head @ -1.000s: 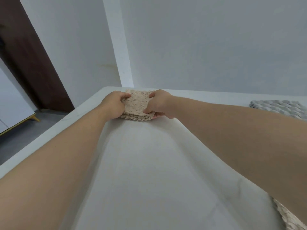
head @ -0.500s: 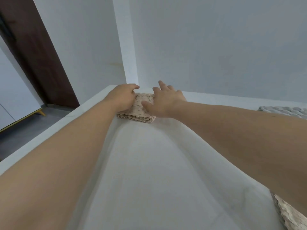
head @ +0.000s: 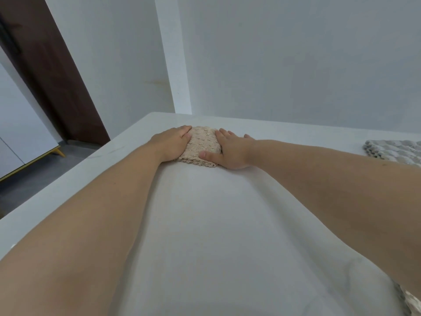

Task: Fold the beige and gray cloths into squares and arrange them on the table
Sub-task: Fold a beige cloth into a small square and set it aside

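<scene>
A pale wall (head: 296,65) is rising behind the folded beige cloth (head: 201,142), with a square white pillar (head: 175,71) running up straight behind it. The white tabletop (head: 216,224) is carrying that cloth near its far left corner and is stretching from it towards the camera and off to the right. Two bare forearms are reaching across the tabletop to the beige cloth, the left forearm (head: 91,224) coming in on its left and the right forearm (head: 330,179) on its right. A dark brown door (head: 45,76) is standing well to the left of the cloth and behind it, off the tabletop. A white cabinet (head: 20,133) on a gold leg is standing farther left of the cloth, on the gray floor. The gray cloth (head: 396,151) is lying well to the right of the beige cloth, cut by the picture's edge. Another pale textured cloth (head: 411,303) is peeking in far nearer than the beige cloth and to its right.

The beige cloth is lying flat as a thick, roughly square bundle. The left grip (head: 173,142) is resting released on its left side, fingers together and pressing down. The right grip (head: 230,151) is likewise released, fingers straight beside the cloth's right edge and thumb (head: 208,155) lying across its near edge.
</scene>
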